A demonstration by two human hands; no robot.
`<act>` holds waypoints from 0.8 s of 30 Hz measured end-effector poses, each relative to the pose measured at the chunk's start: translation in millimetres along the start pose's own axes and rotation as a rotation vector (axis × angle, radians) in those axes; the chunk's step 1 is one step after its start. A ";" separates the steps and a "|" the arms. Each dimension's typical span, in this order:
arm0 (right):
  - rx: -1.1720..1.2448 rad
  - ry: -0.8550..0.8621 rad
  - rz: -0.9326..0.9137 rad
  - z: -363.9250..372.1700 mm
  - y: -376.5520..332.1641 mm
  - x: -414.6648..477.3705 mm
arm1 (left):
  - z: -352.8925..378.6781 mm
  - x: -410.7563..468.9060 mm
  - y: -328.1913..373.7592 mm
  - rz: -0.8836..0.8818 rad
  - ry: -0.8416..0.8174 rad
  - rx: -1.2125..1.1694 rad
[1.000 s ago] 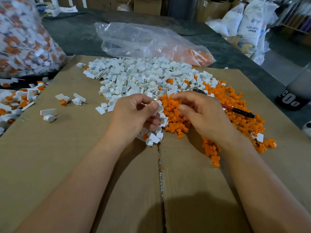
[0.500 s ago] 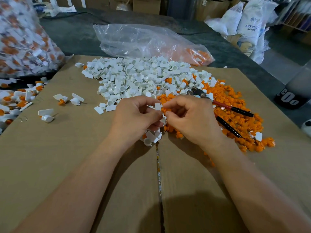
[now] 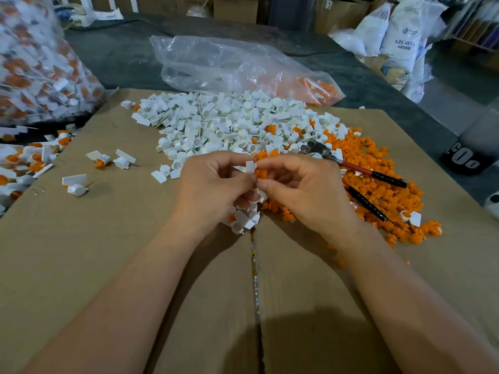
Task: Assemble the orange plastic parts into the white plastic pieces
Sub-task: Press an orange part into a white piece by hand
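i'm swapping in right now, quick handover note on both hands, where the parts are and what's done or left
Left hand: pinching a white piece, with more white pieces bunched under the palm.
Right hand: fingertips on an orange part, pressed against that white piece; I cannot tell if it is seated yet.
Stock: white pile ahead on the cardboard, orange pile to the right with pliers lying on it.
Done: assembled units heaped at the left edge and a full bag behind them.
Left: both loose piles are still large.
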State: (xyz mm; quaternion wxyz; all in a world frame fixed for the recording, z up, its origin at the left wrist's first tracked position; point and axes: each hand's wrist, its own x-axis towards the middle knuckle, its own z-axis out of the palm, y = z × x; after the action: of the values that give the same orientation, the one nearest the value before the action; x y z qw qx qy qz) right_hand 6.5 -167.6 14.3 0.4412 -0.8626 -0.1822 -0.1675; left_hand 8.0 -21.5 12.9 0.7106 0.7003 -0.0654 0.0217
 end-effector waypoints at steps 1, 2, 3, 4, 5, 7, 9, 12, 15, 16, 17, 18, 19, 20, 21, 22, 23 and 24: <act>-0.005 -0.016 -0.016 -0.7 0.1 0.0 | -0.7 0.6 0.5 -0.003 -0.001 -0.023; -0.013 -0.018 -0.034 -1.5 0.3 0.4 | -1.2 1.0 0.9 -0.005 -0.005 -0.043; -0.021 -0.009 -0.052 -2.2 0.7 0.7 | -1.8 0.9 1.3 -0.007 -0.012 -0.060; -0.019 0.004 -0.062 -2.6 1.0 0.9 | -2.2 0.7 1.6 -0.009 -0.019 -0.077; -0.001 0.013 -0.060 -2.7 1.1 0.8 | -2.8 0.3 1.9 -0.013 -0.027 -0.094; 0.062 0.006 -0.028 -1.8 0.7 0.2 | -3.1 -0.1 2.3 -0.019 -0.040 -0.118; 0.126 -0.015 0.009 -1.6 0.0 -0.5 | -3.2 -0.1 2.4 -0.027 -0.049 -0.129; 0.162 -0.046 0.024 -2.9 0.0 -0.7 | -3.7 0.1 2.6 -0.025 -0.065 -0.130; 0.167 -0.061 0.031 -4.4 0.4 -0.6 | -2.9 -1.2 2.8 -0.026 -0.080 -0.117; 0.169 -0.059 0.038 -4.8 0.6 -0.3 | -2.3 -1.9 2.7 -0.029 -0.086 -0.111; 0.171 -0.057 0.048 -5.3 1.0 -0.1 | -1.7 -2.6 2.6 -0.033 -0.092 -0.107; 0.174 -0.059 0.057 -5.7 1.3 0.3 | -1.0 -3.0 2.6 -0.036 -0.095 -0.109; 0.177 -0.065 0.060 -6.2 1.7 0.6 | -0.7 -3.2 2.7 -0.039 -0.094 -0.115; 0.181 -0.070 0.059 -6.3 2.0 0.7 | -0.6 -3.1 2.7 -0.041 -0.089 -0.123; 0.183 -0.072 0.056 -6.5 2.1 0.7 | -0.7 -3.0 2.6 -0.041 -0.083 -0.127; 0.185 -0.074 0.055 -6.5 2.1 0.5 | -1.0 -2.7 2.6 -0.041 -0.080 -0.129; 0.182 -0.077 0.053 -6.6 2.1 0.3 | -1.1 -2.6 2.4 -0.043 -0.080 -0.130; 0.167 -0.082 0.046 -6.6 2.3 0.2 | -1.0 -2.6 2.0 -0.045 -0.081 -0.131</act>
State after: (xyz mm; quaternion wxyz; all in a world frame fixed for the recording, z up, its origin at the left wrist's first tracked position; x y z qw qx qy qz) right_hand 7.0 -174.2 16.5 0.5074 -0.8330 -0.1935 -0.1060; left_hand 5.2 -20.2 14.5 0.7520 0.6537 -0.0798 -0.0269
